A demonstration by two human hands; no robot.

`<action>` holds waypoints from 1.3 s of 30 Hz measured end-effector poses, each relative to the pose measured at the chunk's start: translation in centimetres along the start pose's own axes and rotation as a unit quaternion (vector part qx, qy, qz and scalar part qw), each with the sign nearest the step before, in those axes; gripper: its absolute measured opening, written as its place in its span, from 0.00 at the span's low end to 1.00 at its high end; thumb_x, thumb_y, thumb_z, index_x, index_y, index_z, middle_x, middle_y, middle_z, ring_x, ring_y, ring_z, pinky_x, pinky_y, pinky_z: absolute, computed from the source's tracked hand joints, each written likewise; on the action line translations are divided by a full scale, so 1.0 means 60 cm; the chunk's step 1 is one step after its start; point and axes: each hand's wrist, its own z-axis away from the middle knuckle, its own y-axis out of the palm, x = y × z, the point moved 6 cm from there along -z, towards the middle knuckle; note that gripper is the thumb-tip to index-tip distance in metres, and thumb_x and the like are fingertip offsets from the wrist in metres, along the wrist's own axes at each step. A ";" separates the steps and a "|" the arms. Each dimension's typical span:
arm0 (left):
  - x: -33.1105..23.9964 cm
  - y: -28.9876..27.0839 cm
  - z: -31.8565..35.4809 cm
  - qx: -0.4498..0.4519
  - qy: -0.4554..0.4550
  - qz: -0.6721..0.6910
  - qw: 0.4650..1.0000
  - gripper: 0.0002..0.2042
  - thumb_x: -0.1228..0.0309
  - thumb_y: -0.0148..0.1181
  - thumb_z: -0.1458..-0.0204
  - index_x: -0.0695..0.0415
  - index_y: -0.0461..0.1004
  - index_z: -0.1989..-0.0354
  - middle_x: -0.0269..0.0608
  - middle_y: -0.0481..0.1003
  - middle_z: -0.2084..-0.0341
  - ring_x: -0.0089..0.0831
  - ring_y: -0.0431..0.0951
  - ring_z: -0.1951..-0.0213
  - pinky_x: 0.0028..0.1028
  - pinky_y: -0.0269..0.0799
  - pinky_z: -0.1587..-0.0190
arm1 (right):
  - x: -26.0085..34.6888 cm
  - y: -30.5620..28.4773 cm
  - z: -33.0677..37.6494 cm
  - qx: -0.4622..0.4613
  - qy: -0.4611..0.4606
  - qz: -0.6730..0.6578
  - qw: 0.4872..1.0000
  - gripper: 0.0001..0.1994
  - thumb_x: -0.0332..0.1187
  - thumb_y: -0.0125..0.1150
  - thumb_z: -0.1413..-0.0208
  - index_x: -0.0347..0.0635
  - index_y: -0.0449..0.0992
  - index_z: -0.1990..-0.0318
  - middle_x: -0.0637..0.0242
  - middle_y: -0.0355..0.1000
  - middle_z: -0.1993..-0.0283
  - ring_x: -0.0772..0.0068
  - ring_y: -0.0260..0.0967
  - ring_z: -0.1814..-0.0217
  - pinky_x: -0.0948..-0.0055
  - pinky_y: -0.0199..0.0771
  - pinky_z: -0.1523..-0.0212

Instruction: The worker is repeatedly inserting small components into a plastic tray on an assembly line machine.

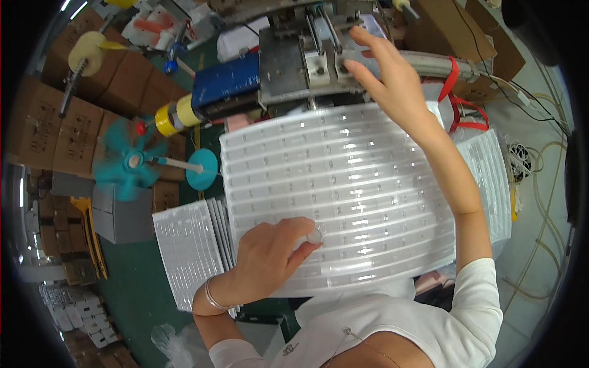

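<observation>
I watch through the head camera as the left hand (270,254) pinches a small clear round piece (315,235) between thumb and fingertips, just over the near half of a wide white ribbed sheet (368,245); I cannot tell whether the piece touches the ribs. A thin bracelet (215,297) circles that wrist. The right hand (396,83) reaches beyond the far edge of the sheet with its thumb and fingers spread apart, and I make out only bare fingers there. Its thumb tip is at or just beside a metal block (343,64) on a machine (282,86); I cannot tell if they meet. Rows of small clear bits (334,181) run along the sheet between my two views of the hands, too small for me to name. Left of the left hand, a stack of similar white sheets (184,245) stands beside the big one, and more pale ribbed sheets (488,190) lie to the right of the right forearm. Just right of the right hand I see a red strap (451,80). Well off to the left of both hands are a teal fan (134,161), its blades blurred, and brown cardboard boxes (37,135).
</observation>
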 end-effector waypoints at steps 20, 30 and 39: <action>-0.089 0.207 0.091 0.063 0.133 -0.023 0.989 0.14 0.78 0.54 0.58 0.61 0.66 0.61 0.40 0.66 0.70 0.38 0.68 0.66 0.32 0.64 0.63 | 0.181 -0.120 0.296 0.478 -0.063 -0.100 0.870 0.09 0.28 0.60 0.56 0.41 0.70 0.65 0.61 0.68 0.64 0.62 0.71 0.64 0.68 0.74 0.65; -0.086 0.204 0.095 0.119 0.151 -0.107 0.975 0.24 0.71 0.63 0.55 0.53 0.68 0.46 0.40 0.69 0.58 0.35 0.69 0.55 0.39 0.58 0.49 | 0.030 -0.127 0.189 0.302 0.241 -0.362 0.849 0.10 0.26 0.53 0.51 0.42 0.60 0.62 0.65 0.67 0.56 0.79 0.66 0.59 0.79 0.68 0.63; 0.036 0.030 -0.065 -0.194 0.029 -0.146 0.970 0.19 0.68 0.61 0.51 0.54 0.71 0.49 0.39 0.72 0.60 0.37 0.70 0.59 0.35 0.58 0.54 | -0.026 -0.070 0.129 0.172 0.267 -0.373 0.872 0.07 0.32 0.57 0.44 0.42 0.68 0.61 0.62 0.68 0.46 0.83 0.68 0.60 0.80 0.69 0.64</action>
